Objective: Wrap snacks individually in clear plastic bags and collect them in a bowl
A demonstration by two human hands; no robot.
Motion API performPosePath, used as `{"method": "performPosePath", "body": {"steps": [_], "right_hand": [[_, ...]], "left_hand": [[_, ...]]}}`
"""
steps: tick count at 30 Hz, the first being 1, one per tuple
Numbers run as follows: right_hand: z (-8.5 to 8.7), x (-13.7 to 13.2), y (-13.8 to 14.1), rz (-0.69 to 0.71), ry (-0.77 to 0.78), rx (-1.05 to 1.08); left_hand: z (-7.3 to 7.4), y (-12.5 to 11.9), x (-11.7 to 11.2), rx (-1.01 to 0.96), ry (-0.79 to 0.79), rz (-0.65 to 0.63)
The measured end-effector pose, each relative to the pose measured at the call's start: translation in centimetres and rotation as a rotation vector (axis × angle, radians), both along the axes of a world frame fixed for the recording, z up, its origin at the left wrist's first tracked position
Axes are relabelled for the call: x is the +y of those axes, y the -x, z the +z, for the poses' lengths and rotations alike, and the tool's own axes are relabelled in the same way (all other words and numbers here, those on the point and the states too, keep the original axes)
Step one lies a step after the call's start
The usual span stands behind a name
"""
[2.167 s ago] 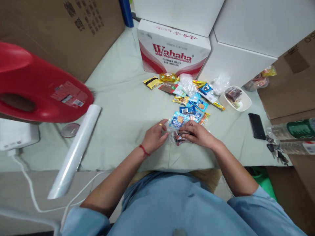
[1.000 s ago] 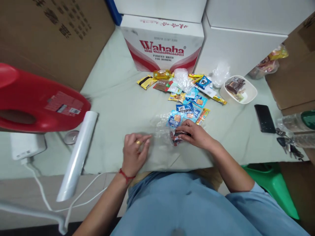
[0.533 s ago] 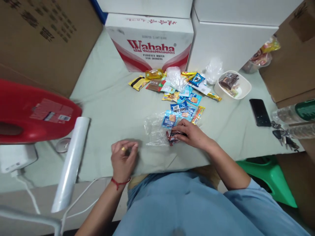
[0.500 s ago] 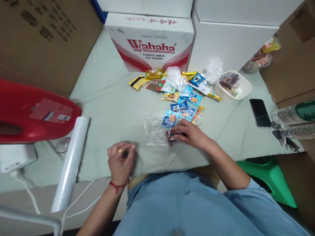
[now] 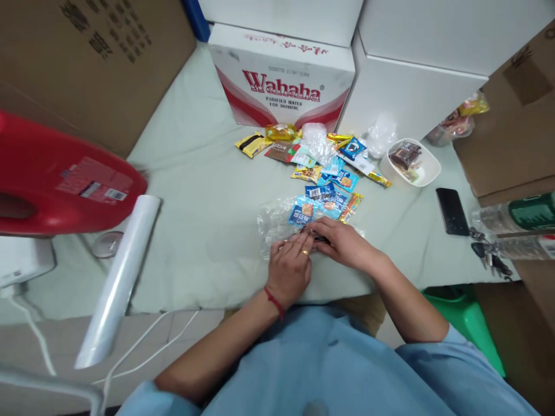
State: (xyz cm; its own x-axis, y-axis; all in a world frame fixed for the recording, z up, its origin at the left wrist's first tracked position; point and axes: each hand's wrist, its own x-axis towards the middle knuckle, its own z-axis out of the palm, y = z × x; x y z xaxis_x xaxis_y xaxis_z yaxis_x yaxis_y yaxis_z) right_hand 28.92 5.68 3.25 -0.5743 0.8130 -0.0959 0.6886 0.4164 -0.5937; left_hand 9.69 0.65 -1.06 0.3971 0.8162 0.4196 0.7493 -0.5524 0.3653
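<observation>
At the table's near edge, my right hand (image 5: pixel 344 242) has its fingers closed on a small dark brown snack packet (image 5: pixel 319 237), which is mostly covered. My left hand (image 5: pixel 289 267), wearing a ring and a red string bracelet, meets it from the left with its fingers closed over the same packet. Beneath and beside the fingers spreads a crumpled clear plastic bag (image 5: pixel 269 222). A blue biscuit packet (image 5: pixel 302 211) lies on the bag just beyond my fingertips. More blue packets (image 5: pixel 333 201) and an orange-yellow stick packet (image 5: pixel 351 207) lie a little farther away.
Mixed snacks (image 5: pixel 281 151) lie before the Wahaha carton (image 5: pixel 281 86). On the right are a white bowl (image 5: pixel 427 176) with snacks, a phone (image 5: pixel 452 212), keys (image 5: pixel 491 257) and bottles (image 5: pixel 514 216). A white roll (image 5: pixel 119 280) and red jug (image 5: pixel 69 173) stand left.
My left hand has moved right from the bare cloth to join my right hand at the dark brown packet. My right hand stays there, and the view has shifted slightly.
</observation>
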Motion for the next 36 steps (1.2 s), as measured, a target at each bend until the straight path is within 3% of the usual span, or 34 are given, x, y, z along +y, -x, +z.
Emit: {"method": "performPosePath", "body": {"steps": [3,6,11,14,16,20,24,28,33,34,36], "right_hand": [[1.4,1.4,-0.6,0.05,0.036,-0.012],[2.1,4.6,-0.1,-0.037,-0.051,-0.123],[-0.1,10.6,2.4,-0.007,-0.177,-0.346],[-1.3,12.3,3.4,0.049,-0.162,-0.435],[-1.2,12.4,3.4,0.08,-0.146,-0.431],[0.9,10.1,2.4,0.092,-0.161,-0.27],[2.2,4.9,1.0,0.123,-0.242,-0.201],[0.5,0.1,-0.3,0.244,-0.222,-0.123],[-2.1,-2.1,-1.0,0.17,-0.188,0.07],[-2.4,-2.3,-0.9,0.141,-0.177,0.051],[-2.8,-2.6,-0.6,0.102,-0.164,0.0]], "left_hand": [[-0.7,0.0,0.2,0.055,0.007,0.012],[-0.6,-0.1,0.1,0.085,-0.003,0.016],[-0.4,-0.2,0.0,0.086,0.022,0.022],[-0.6,-0.1,-0.1,0.081,0.031,0.022],[-0.8,0.0,-0.3,0.08,0.035,0.029],[-1.0,0.0,-0.5,0.072,0.077,0.041],[-0.9,0.1,-0.5,0.079,0.061,0.02],[-1.3,0.6,0.0,0.069,0.105,-0.018],[-2.1,3.1,0.5,-0.235,0.248,-0.199],[-2.1,3.9,0.6,-0.337,0.268,-0.19],[-2.0,5.6,0.8,-0.547,0.277,0.024]]}}
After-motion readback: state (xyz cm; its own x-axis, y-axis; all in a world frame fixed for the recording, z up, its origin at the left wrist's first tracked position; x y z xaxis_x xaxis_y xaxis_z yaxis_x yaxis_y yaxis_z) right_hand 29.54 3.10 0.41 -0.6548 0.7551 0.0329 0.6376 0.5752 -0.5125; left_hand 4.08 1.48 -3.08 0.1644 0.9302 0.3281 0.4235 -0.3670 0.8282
